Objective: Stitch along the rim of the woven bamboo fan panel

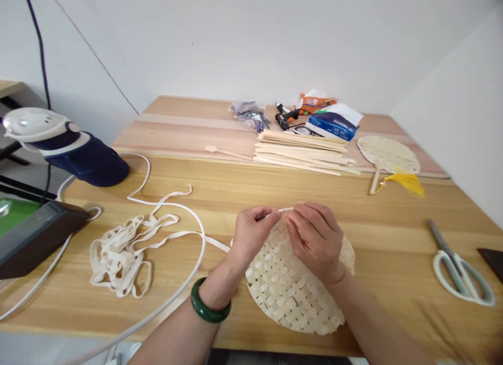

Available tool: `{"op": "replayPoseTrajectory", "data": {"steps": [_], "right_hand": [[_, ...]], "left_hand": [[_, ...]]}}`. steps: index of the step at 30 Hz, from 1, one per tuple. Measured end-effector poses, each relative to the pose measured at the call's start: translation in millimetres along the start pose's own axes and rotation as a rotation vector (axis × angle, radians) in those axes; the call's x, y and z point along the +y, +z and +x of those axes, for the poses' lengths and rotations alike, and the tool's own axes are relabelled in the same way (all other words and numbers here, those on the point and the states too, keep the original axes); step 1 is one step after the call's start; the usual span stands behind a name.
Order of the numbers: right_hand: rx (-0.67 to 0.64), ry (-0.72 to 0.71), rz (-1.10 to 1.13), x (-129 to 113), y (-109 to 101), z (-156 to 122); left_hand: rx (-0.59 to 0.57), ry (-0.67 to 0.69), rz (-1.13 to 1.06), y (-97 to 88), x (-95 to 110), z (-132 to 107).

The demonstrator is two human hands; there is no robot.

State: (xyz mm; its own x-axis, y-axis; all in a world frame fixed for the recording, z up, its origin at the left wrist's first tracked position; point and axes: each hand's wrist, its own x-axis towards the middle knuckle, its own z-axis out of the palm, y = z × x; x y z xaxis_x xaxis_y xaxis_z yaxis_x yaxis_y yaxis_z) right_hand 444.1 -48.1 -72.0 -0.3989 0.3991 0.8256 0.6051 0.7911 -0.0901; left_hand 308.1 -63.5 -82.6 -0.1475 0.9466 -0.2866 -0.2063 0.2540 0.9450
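A round woven bamboo fan face (291,294) lies on the wooden table (220,192) in front of me. My left hand (253,234), with a green bangle on its wrist, pinches a white cloth tape (214,243) against the fan's far rim. My right hand (316,239) rests on the fan's top edge, fingers closed on the same tape at the rim. The tape trails left to a loose tangled pile (121,252).
A blue and white steam iron (66,147) with a white cord and a dark device (31,234) stand at the left. A stack of bamboo strips (302,152), a finished fan with yellow tassel (389,158), a glue gun, packets and scissors (459,268) lie beyond and right.
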Motion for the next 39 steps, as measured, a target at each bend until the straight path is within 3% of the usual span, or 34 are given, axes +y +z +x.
{"op": "replayPoseTrajectory", "data": {"steps": [6,10,16,21,23,26,29,34,39], "right_hand": [[-0.093,0.168,-0.018,8.2,4.8,-7.3],[-0.181,0.142,-0.032,8.2,7.2,-10.1],[-0.203,0.156,-0.045,9.0,9.3,-7.0],[-0.322,0.087,-0.094,11.9,10.5,-4.1],[-0.310,0.040,-0.067,8.6,8.9,-1.4],[-0.165,0.019,0.079,-0.5,2.8,4.6],[-0.087,0.211,0.325,-4.9,-5.8,7.9],[0.034,0.851,0.974,4.1,-24.6,5.8],[0.203,0.981,1.167,4.4,-58.0,23.1]], "left_hand": [[0.051,0.020,0.057,-1.1,-2.8,2.4],[0.038,0.031,0.016,-1.8,-6.4,4.9],[0.014,0.053,0.053,-0.9,-8.4,3.6],[0.004,0.053,0.074,-1.0,-10.4,4.3],[0.006,0.049,0.099,-1.7,-12.8,5.8],[0.023,0.034,0.143,-3.3,-15.5,7.6],[0.052,0.029,0.135,-4.8,-14.0,7.4],[0.075,0.015,0.097,-4.7,-5.7,3.1],[0.052,-0.027,0.067,-4.6,-3.4,1.4]]}}
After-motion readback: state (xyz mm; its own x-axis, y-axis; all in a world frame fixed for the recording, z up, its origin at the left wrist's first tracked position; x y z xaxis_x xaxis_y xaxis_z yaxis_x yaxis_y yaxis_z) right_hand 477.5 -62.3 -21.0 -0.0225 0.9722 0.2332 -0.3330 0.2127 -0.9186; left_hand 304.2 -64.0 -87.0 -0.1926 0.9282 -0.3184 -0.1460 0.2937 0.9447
